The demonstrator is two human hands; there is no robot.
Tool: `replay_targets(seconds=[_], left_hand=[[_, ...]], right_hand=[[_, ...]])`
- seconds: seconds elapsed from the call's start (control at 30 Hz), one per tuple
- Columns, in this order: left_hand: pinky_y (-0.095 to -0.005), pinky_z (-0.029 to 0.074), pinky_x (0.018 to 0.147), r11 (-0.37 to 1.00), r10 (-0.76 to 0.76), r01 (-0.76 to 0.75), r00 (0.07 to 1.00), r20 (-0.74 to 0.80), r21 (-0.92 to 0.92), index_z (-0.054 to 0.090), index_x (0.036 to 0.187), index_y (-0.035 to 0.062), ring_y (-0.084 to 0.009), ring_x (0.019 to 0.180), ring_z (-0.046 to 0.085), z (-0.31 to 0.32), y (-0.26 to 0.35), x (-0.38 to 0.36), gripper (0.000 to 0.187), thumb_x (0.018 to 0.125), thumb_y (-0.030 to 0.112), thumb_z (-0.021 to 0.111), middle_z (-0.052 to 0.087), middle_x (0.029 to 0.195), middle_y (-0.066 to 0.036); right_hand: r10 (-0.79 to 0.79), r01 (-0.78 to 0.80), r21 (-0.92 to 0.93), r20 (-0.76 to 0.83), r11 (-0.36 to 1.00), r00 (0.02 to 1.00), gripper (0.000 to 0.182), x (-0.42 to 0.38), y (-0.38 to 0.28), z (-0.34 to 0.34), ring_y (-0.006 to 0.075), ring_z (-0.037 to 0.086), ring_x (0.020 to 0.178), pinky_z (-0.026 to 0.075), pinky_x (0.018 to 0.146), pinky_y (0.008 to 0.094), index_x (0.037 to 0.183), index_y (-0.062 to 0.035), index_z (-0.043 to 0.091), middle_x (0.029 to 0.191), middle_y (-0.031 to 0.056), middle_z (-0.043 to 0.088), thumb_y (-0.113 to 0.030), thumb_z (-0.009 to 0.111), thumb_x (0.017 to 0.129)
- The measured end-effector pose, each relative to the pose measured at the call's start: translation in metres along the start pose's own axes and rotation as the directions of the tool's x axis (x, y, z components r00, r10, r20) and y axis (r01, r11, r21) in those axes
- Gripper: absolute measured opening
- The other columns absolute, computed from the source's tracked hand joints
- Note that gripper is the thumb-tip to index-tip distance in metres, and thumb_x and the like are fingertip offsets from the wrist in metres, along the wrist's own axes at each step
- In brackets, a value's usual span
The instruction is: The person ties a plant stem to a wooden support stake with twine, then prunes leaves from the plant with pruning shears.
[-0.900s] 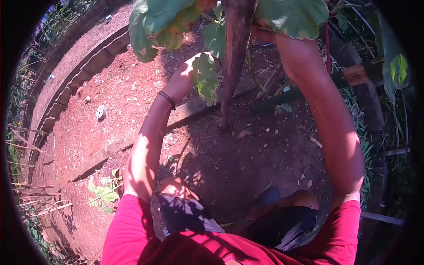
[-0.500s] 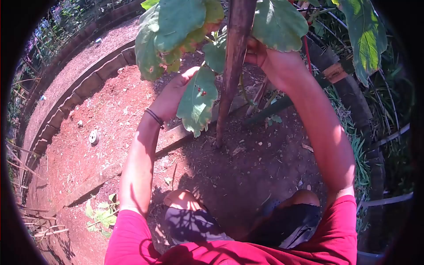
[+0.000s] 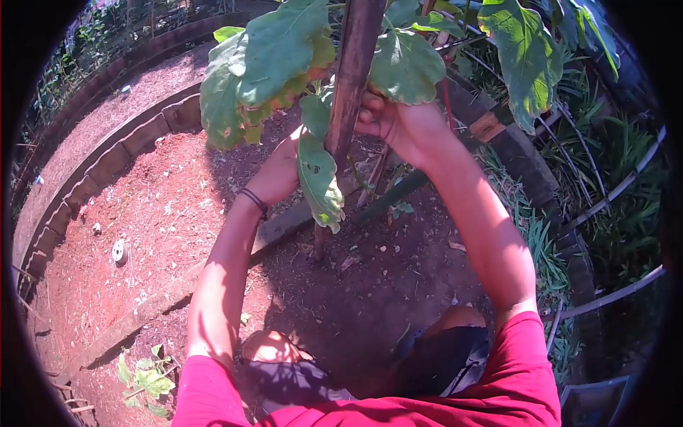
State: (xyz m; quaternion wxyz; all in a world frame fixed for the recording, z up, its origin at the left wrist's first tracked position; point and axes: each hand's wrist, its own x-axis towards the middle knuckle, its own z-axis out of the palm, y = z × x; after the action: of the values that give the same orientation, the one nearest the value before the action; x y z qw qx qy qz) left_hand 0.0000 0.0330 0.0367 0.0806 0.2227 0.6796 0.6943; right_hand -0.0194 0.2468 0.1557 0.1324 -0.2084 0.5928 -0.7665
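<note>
A brown wooden stake (image 3: 350,78) stands slightly tilted among broad green leaves with browned edges. My left hand (image 3: 279,171) is left of the stake, its thumb up near a small leaf and its fingers hidden behind a drooping leaf (image 3: 319,181). On the stake's other side, my right hand (image 3: 398,127) has its fingers curled close to the wood, below a wide leaf (image 3: 407,67). Whatever those curled fingers hold, if anything, is hidden. A large leaf (image 3: 281,53) hangs above my left hand.
A wooden board (image 3: 163,302) crosses the reddish soil. A white spool-like object (image 3: 119,252) lies to the left, inside a curved border (image 3: 135,139). A small leafy plant (image 3: 151,381) grows at lower left. A dark green pole (image 3: 395,193) slants behind the stake; pale bent canes (image 3: 619,292) stand at right.
The view has shifted, so the stake and plant appear farther left. My left hand has moved farther behind the drooping leaf, which now appears narrower and turned. My right hand stays beside the stake.
</note>
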Motion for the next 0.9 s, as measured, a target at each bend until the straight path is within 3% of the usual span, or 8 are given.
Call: replay_targets(seconds=[0.1, 0.17, 0.3, 0.47, 0.73, 0.77, 0.87, 0.9], left_hand=[[-0.0289, 0.053, 0.076, 0.986, 0.163, -0.166, 0.981, -0.108, -0.022, 0.061, 0.12, 0.002, -0.0096, 0.085, 0.063, 0.01, 0.01, -0.001, 0.029, 0.092, 0.007, 0.059, 0.068, 0.097, -0.002], [-0.0282, 0.053, 0.078, 0.985, 0.1, -0.081, 0.988, -0.12, 0.154, 0.062, 0.119, 0.0015, -0.0088, 0.087, 0.063, 0.005, 0.014, -0.001, 0.026, 0.094, 0.008, 0.059, 0.068, 0.095, -0.001], [-0.0276, 0.052, 0.081, 0.999, 0.029, -0.024, 0.99, -0.138, 0.041, 0.061, 0.122, 0.0012, -0.0088, 0.089, 0.062, 0.001, 0.008, -0.009, 0.026, 0.098, 0.011, 0.057, 0.068, 0.096, -0.002], [-0.0255, 0.05, 0.079, 0.948, 0.29, -0.253, 0.936, -0.198, 0.193, 0.067, 0.113, -0.0013, -0.0085, 0.09, 0.062, -0.004, 0.004, -0.041, 0.022, 0.102, 0.012, 0.054, 0.069, 0.099, -0.002], [-0.0232, 0.049, 0.068, 0.936, 0.351, -0.312, 0.843, -0.408, 0.162, 0.07, 0.11, -0.0021, -0.0067, 0.079, 0.062, -0.003, -0.01, -0.089, 0.021, 0.097, 0.011, 0.06, 0.071, 0.092, -0.001], [-0.022, 0.048, 0.068, 0.95, 0.309, -0.298, 0.844, -0.438, 0.095, 0.07, 0.111, -0.0022, -0.0061, 0.079, 0.062, -0.003, -0.018, -0.091, 0.021, 0.096, 0.01, 0.061, 0.071, 0.092, 0.0], [-0.0244, 0.045, 0.071, 0.947, 0.304, -0.317, 0.819, -0.486, 0.057, 0.068, 0.11, 0.0001, -0.0075, 0.081, 0.058, -0.002, -0.04, -0.096, 0.02, 0.095, 0.013, 0.063, 0.068, 0.095, 0.0], [-0.0262, 0.043, 0.072, 0.908, 0.316, -0.416, 0.766, -0.56, -0.056, 0.067, 0.105, 0.0012, -0.009, 0.08, 0.056, 0.001, -0.045, -0.094, 0.018, 0.097, 0.017, 0.065, 0.065, 0.092, 0.0]], right_hand=[[-0.002, 0.002, 0.0, -0.027, 1.0, 1.0, 0.018, -0.003, -0.006, 0.006, 0.0128, 0.056, 0.068, 0.062, 0.079, 0.0403, 0.107, -0.0093, 0.059, 0.076, -0.0024, 0.049, -0.025, 0.05, 0.104], [-0.014, 0.014, 0.015, -0.028, 1.0, 1.0, 0.017, -0.003, -0.006, 0.005, 0.0125, 0.054, 0.066, 0.063, 0.079, 0.042, 0.102, -0.0091, 0.058, 0.075, -0.0022, 0.049, -0.023, 0.05, 0.103], [0.02, -0.017, 0.031, -0.103, 0.999, 0.994, 0.017, -0.004, -0.004, 0.008, 0.0132, 0.054, 0.064, 0.062, 0.079, 0.0458, 0.097, -0.0083, 0.057, 0.075, -0.0014, 0.048, -0.022, 0.049, 0.103], [0.013, -0.012, 0.015, -0.11, 1.0, 0.994, 0.019, -0.005, -0.002, 0.008, 0.0136, 0.053, 0.064, 0.063, 0.078, 0.0447, 0.096, -0.0081, 0.056, 0.075, -0.0007, 0.049, -0.022, 0.047, 0.103], [-0.21, 0.084, -0.451, -0.238, 0.888, 0.948, 0.022, -0.002, 0.024, 0.036, 0.0183, 0.062, 0.073, 0.058, 0.074, 0.0379, 0.106, -0.0047, 0.059, 0.081, 0.0043, 0.059, -0.023, 0.045, 0.105], [-0.063, -0.105, -0.417, -0.369, 0.903, 0.927, 0.026, -0.001, 0.027, 0.041, 0.0191, 0.065, 0.079, 0.055, 0.075, 0.0367, 0.107, -0.0032, 0.062, 0.089, 0.0061, 0.064, -0.022, 0.045, 0.105], [-0.099, -0.012, -0.339, -0.308, 0.941, 0.946, 0.035, -0.014, 0.027, 0.046, 0.0306, 0.063, 0.084, 0.047, 0.081, 0.0407, 0.111, -0.0017, 0.063, 0.102, 0.0184, 0.067, -0.028, 0.043, 0.101], [-0.311, 0.141, -0.68, -0.133, 0.719, 0.941, 0.029, -0.017, 0.032, 0.034, 0.0312, 0.062, 0.085, 0.047, 0.079, 0.0399, 0.105, -0.0007, 0.063, 0.096, 0.0177, 0.065, -0.021, 0.043, 0.099]])
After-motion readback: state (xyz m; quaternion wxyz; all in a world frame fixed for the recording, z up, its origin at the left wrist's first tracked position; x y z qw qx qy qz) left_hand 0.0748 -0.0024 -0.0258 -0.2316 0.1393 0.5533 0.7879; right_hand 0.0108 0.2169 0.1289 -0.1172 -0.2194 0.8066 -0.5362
